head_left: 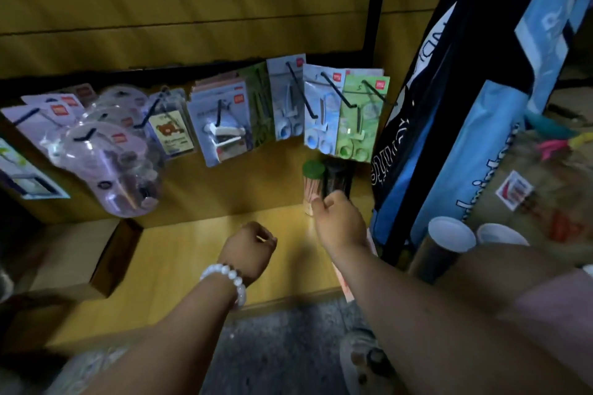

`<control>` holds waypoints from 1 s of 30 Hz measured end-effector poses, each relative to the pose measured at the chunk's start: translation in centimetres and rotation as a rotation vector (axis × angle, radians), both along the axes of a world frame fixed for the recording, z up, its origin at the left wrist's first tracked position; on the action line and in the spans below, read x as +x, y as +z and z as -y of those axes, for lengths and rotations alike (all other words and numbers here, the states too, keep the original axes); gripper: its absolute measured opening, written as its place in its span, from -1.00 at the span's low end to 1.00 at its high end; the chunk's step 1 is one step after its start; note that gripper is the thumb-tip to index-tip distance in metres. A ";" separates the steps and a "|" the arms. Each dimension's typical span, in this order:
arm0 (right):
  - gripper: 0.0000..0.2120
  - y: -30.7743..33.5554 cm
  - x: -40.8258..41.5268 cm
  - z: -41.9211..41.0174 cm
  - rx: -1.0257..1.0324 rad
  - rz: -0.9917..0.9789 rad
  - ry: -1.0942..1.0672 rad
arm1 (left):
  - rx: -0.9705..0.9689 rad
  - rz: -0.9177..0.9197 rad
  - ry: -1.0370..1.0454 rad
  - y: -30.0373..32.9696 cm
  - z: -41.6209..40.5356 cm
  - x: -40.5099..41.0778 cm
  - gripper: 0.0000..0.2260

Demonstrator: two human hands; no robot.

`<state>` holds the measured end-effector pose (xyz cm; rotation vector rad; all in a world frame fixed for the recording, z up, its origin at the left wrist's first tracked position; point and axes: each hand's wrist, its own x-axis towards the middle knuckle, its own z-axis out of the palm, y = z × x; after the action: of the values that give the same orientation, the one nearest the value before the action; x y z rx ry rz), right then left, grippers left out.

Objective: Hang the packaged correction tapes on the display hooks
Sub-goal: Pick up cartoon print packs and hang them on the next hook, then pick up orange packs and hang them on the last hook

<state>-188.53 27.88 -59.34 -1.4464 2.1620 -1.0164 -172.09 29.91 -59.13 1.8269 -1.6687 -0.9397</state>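
Packaged correction tapes hang in a row on black display hooks along the yellow panel: a green pack [361, 119] at the far right, a light blue pack [321, 112] beside it, another blue pack [285, 99] and a grey pack [221, 125] further left. My right hand [340, 221] is low at the right, fingers curled, touching a dark tube [338, 179] standing on the shelf; whether it grips the tube is hidden. My left hand [250, 250], with a white bead bracelet, hovers over the wooden shelf [192, 253] with fingers closed and nothing in it.
A green-lidded tube of pencils [313, 183] stands next to the dark tube. Clear blister packs [109, 163] hang at the left. A cardboard box [64, 253] sits left on the shelf. Blue and black bags [449, 138] and white-capped tubes [449, 237] crowd the right.
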 end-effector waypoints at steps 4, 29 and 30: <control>-0.55 -5.6 -2.2 1.3 0.193 -0.044 -0.158 | 0.075 0.020 -0.009 -2.8 0.8 -0.5 -0.89; -0.19 -19.5 -5.9 3.8 0.517 -0.031 -0.383 | 0.279 0.038 -0.052 -12.9 4.1 -3.2 -0.86; -0.19 -19.6 -5.8 3.8 0.525 -0.043 -0.373 | 0.286 0.034 -0.053 -13.1 4.1 -3.3 -0.86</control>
<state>-194.37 24.05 -78.91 -0.8515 2.5319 -0.4555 -175.35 25.79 -72.22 1.9980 -1.6798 -1.2299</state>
